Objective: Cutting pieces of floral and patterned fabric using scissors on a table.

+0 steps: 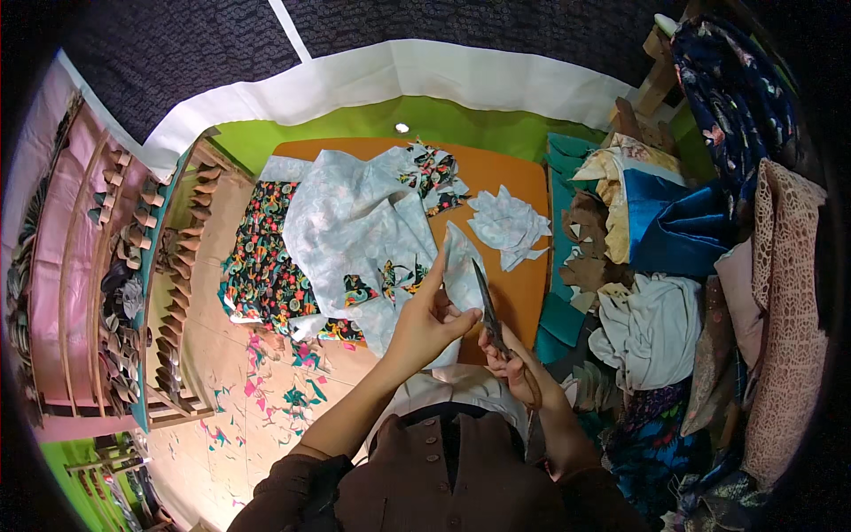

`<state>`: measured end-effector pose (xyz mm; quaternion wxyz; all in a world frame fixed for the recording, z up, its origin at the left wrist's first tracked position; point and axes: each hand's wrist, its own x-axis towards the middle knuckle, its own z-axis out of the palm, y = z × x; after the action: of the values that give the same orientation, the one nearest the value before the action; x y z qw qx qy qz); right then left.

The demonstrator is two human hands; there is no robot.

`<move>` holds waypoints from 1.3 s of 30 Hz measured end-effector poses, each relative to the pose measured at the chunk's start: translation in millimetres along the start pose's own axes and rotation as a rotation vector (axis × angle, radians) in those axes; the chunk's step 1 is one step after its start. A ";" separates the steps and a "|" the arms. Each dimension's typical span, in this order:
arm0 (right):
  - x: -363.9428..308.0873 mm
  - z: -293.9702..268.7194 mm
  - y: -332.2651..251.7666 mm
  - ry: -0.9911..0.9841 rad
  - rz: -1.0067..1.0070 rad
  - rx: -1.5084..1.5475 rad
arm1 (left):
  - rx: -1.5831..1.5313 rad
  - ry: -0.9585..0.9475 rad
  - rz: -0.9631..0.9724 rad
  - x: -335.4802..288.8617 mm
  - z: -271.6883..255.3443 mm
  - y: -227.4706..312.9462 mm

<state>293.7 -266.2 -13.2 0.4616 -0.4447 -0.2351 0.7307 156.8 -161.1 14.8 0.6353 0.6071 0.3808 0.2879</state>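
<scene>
In my left hand I hold a pale piece of fabric, its pointed tip standing up beside my raised fingers. Wrapped around the handles of the dark scissors is my right hand, and the blades point up and away next to the piece's right edge. A large cloth, pale on one side, lies across the orange table. Its black floral print shows on the left. Beyond my hands sits a pile of cut pale pieces, with more floral pieces at the far edge.
Folded cloths, among them blue satin and white fabric, are heaped at the right. Colourful scraps litter the floor at left. A rack of wooden shoe-shaped forms stands farther left. White draped cloth hangs behind the table.
</scene>
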 end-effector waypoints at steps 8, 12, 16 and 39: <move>-2.2 -2.2 10.4 -0.032 -0.113 -0.051 | -0.031 -0.026 0.060 2.0 -1.6 -0.3; -0.7 -12.9 24.6 -0.168 -0.167 0.230 | -0.094 -0.018 0.055 2.0 1.4 2.7; -1.6 0.2 8.0 -0.057 -0.204 -0.125 | -0.039 -0.004 0.047 0.1 1.0 -1.5; -2.0 3.6 9.8 0.040 -0.264 -0.334 | -0.270 0.116 0.019 2.3 0.0 -17.8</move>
<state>286.4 -272.3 -18.0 0.4778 -0.4948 -0.3998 0.6058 156.3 -160.9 -3.1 0.6854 0.5020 0.3689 0.3770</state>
